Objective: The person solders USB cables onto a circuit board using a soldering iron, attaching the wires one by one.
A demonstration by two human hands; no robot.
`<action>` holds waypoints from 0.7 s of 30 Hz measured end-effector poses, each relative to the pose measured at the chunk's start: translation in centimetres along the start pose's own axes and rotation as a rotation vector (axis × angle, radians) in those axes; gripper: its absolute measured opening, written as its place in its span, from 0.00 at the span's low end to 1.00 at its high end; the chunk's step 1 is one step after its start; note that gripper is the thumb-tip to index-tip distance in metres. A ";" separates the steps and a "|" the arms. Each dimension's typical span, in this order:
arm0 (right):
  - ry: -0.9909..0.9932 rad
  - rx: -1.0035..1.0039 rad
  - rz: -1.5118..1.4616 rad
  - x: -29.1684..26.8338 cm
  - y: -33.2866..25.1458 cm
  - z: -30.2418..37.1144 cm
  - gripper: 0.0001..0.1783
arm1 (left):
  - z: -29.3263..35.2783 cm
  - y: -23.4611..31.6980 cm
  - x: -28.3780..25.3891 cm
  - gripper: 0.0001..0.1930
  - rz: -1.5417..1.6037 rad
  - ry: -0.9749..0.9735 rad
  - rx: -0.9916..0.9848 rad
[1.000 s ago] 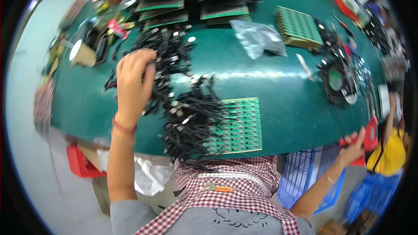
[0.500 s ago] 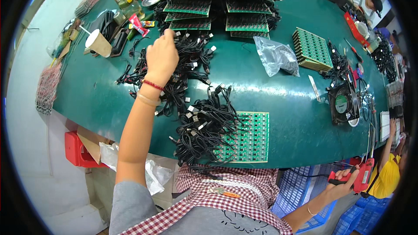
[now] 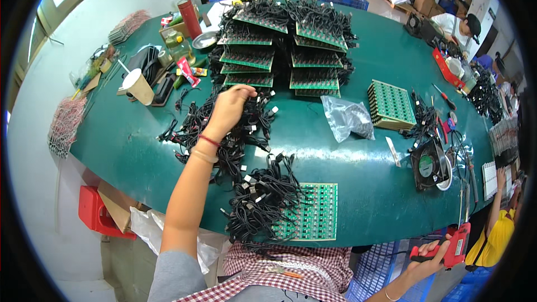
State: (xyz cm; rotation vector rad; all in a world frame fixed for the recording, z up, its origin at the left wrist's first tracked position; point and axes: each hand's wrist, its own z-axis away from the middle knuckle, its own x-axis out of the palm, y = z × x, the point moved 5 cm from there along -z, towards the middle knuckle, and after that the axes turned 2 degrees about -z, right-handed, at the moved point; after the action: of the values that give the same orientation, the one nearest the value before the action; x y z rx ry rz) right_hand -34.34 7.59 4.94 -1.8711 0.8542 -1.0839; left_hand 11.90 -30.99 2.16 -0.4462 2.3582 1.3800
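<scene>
My left hand [image 3: 228, 110] reaches over a loose pile of black cables [image 3: 224, 156] with pale connector ends. Its fingers are pressed together at the pile's far edge, and whatever they pinch is too small to make out. My right hand [image 3: 429, 256] is closed around the handle of a red soldering gun [image 3: 458, 246], off the table's right front edge. Right in front of me lies a green circuit board panel [image 3: 321, 212] with rows of small parts. A bundle of black cables [image 3: 257, 201] covers its left side.
Stacked panels with cables [image 3: 249, 56] rise at the back of the green table [image 3: 358, 168]. To the right are a plastic bag [image 3: 347, 117], bare panels [image 3: 391, 103] and a fan [image 3: 428, 165]. A paper cup [image 3: 138, 86] stands left. Other people work on the right.
My left hand has moved right across the cable pile. The view has tilted up, showing more of the room behind the stacks. My right hand still grips the soldering gun.
</scene>
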 end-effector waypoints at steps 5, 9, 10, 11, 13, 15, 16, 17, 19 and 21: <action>0.048 0.063 0.010 -0.3 0.6 0.3 0.15 | 0.6 1.9 -4.8 0.12 0.799 0.029 -0.426; 0.005 0.064 -0.043 2.3 1.1 1.8 0.15 | 1.7 4.1 -4.2 0.10 -0.176 -0.177 -0.148; -0.040 0.107 -0.063 3.3 1.6 2.1 0.15 | 2.1 3.1 -3.4 0.11 -0.297 -0.326 -0.175; -0.083 0.149 -0.083 3.9 1.9 2.5 0.15 | 2.5 3.5 -2.6 0.11 -0.573 -0.437 0.070; -0.104 0.162 -0.114 4.8 2.3 2.8 0.14 | 2.9 3.5 -1.2 0.09 -0.764 -0.559 0.049; -0.116 0.162 -0.072 5.0 2.1 3.2 0.13 | 2.6 4.1 -1.5 0.09 -0.754 -0.502 0.076; -0.115 0.151 -0.065 5.3 1.6 3.4 0.14 | 1.6 4.8 -3.2 0.07 -0.560 -0.193 0.129; -0.108 0.148 -0.069 5.3 1.6 3.5 0.14 | 1.1 5.2 -4.9 0.07 -0.356 0.111 0.178; -0.082 0.154 -0.032 5.1 1.6 3.3 0.14 | 0.7 5.7 -6.7 0.09 -0.017 0.310 -0.126; -0.092 0.168 -0.040 5.0 1.6 3.3 0.15 | 0.9 5.9 -6.3 0.11 0.165 0.152 -0.296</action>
State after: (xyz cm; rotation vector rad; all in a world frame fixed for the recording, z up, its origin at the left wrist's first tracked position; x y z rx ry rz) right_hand -29.57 3.67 4.30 -1.7886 0.6554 -1.0523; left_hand 14.94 -26.87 9.16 -0.4598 2.3600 1.8443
